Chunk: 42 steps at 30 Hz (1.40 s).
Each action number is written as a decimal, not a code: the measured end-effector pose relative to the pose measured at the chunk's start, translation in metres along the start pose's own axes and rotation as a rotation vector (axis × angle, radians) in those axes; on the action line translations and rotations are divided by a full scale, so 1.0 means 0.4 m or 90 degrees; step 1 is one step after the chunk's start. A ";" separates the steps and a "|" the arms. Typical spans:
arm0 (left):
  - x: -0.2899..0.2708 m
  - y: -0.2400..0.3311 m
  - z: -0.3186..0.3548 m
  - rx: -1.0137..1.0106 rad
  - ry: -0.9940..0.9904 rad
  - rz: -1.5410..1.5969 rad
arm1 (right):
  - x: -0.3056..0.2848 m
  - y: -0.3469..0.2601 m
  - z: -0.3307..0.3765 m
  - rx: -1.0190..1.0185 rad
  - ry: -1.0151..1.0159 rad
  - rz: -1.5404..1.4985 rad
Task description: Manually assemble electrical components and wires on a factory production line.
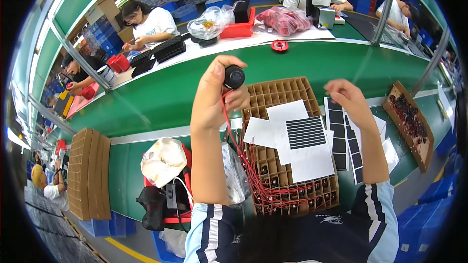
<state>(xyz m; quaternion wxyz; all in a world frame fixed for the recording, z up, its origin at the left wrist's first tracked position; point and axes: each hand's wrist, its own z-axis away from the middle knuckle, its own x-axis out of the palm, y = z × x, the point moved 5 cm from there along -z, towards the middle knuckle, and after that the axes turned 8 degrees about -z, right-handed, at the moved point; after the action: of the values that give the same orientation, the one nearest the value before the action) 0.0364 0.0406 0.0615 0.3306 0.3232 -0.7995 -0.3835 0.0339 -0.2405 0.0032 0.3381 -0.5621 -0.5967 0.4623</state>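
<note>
My left hand point(209, 98) is closed around a small black cylindrical part point(234, 77), its round end facing up. A red wire point(227, 117) trails from this part down past my wrist. My right hand point(347, 98) is raised above sheets with black rectangles point(336, 139). Its fingers are curled together, and anything between them is too small to make out. Below and between my hands lies a cardboard divider tray point(280, 90), with several black parts and red wires point(265, 192) in its near cells. White papers point(312, 165) and a sheet of black strips point(305, 134) cover its middle.
A red bin point(187, 158) with a white bag and black items stands left of the tray. Further left are stacked cardboard dividers point(87, 175). A cardboard box point(424, 153) of wired black parts lies at right. Beyond the green panel point(161, 97), other people work.
</note>
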 end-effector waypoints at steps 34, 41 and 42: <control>0.086 -0.035 0.002 -0.077 -0.050 0.021 | 0.326 -0.214 -0.045 -0.229 -0.160 -0.378; 0.102 -0.054 0.000 -0.079 -0.038 0.063 | 0.327 -0.191 -0.067 -0.234 -0.184 -0.425; 0.102 -0.052 0.003 -0.087 -0.022 0.043 | 0.325 -0.186 -0.073 -0.193 -0.181 -0.443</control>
<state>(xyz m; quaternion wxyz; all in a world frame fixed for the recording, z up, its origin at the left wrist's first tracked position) 0.0175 -0.0007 0.0550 0.3504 0.2660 -0.7878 -0.4311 0.0160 -0.1031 0.0676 0.3016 -0.3005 -0.8535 0.3004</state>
